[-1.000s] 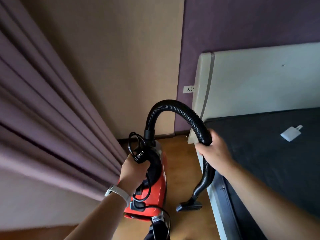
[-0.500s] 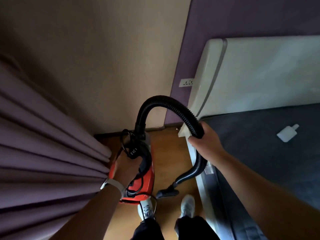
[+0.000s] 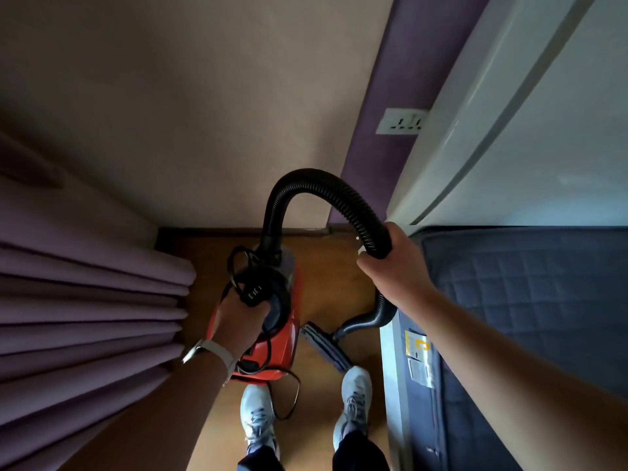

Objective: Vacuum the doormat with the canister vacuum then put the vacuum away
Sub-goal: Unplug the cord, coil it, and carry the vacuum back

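Your left hand (image 3: 238, 321) curls round the top handle of the red canister vacuum (image 3: 289, 348) and its bundled cord (image 3: 244, 266), with the curtain (image 3: 85, 300) just left of it. Your right hand (image 3: 394, 266) grips the black hose (image 3: 316, 181), and the nozzle (image 3: 323, 345) hangs below it beside the bed (image 3: 526, 300). No doormat shows, so this looks like the put-away step. Next, set the canister down in the corner ahead of your hands and let go.

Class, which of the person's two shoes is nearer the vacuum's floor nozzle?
The right shoe, next to the bed: the floor nozzle ends just at its toe. The left shoe is by the red canister instead.
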The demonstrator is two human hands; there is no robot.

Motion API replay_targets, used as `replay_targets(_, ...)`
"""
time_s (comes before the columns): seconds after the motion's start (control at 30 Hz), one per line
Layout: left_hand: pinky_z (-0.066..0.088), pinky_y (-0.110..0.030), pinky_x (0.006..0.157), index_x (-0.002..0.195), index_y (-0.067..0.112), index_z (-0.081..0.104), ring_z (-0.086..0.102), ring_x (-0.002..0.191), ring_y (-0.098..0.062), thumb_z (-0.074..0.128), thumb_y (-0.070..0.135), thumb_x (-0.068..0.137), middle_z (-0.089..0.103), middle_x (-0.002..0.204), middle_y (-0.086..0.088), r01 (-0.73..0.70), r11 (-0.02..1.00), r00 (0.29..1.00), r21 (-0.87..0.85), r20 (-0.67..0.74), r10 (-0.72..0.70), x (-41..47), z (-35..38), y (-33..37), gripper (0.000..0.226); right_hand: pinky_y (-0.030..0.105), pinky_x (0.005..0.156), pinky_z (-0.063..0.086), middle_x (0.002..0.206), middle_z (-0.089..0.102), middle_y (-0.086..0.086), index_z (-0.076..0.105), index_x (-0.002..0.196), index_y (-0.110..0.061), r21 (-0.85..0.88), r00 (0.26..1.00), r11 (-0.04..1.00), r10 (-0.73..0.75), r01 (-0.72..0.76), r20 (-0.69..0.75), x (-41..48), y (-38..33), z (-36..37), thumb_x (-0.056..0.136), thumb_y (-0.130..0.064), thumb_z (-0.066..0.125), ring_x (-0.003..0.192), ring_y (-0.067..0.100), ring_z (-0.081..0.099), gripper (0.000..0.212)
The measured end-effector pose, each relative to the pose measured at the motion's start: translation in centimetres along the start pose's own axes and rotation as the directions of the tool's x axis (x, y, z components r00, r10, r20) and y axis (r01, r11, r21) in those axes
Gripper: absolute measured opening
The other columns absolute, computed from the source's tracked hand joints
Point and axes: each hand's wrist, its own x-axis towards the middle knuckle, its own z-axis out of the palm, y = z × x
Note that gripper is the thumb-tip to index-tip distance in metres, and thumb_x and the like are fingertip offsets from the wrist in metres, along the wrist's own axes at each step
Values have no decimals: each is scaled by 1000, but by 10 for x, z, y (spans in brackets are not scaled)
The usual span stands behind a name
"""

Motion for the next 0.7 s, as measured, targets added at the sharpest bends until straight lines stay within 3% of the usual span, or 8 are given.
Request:
replay_targets(0.1,56,-42,58,83,24,62,66,60,-23,65,9,77,68,67,-4,7,1000,1000,-14,-5,-7,39,41,-16,16,14,38,36,66,54,-4,52,93,-24,-32,1000,999,-22,22,3,41,37,14,79,-7,66,45,2,46,26)
replay_targets(0.2,55,-35,60,91,21,63,68,69,-23,66,9,78,70,76,-4,30,999,1000,-22,5,-30,78,80,-36,17,14,40,34,67,55,-7,51,95,-27,-89,998,995,-55,55,0,78,74,29,79,-12,67,49,5,48,27)
replay_targets(0.4,60,-41,65,97,31,60,68,71,-22,68,15,82,70,81,0,31,999,999,-23,16,-30,142,144,-66,24,17,46,40,68,57,-8,54,95,-27,-150,995,985,-90,82,-43,138,138,52,78,-21,69,53,4,54,24)
replay_targets(0.47,59,-42,62,101,30,62,69,70,-22,68,17,81,71,81,-1,16,1000,1000,-20,22,-16,164,159,-74,24,18,47,42,67,59,-8,53,93,-29,-114,994,993,-56,44,-99,154,166,54,77,-23,71,53,3,56,25)
replay_targets(0.57,49,-28,58,109,23,64,67,75,-17,68,18,81,71,87,0,-4,1000,999,1,33,4,198,183,-88,28,26,51,43,65,55,-8,49,86,-29,-107,986,992,49,-67,-160,175,217,61,77,-25,72,53,7,52,25)
replay_targets(0.63,48,-26,59,110,24,63,65,76,-13,68,16,82,69,89,2,-16,1000,999,4,37,16,215,199,-94,29,22,47,41,63,50,-9,48,83,-27,-45,976,992,104,-115,-191,185,246,71,79,-17,71,50,6,47,25)
replay_targets(0.7,53,-33,61,105,28,61,64,72,-13,67,13,83,69,87,2,-38,999,998,13,41,38,226,212,-99,27,15,41,35,62,48,-6,50,86,-21,34,963,989,147,-143,-226,194,266,84,79,-9,69,48,7,43,23)
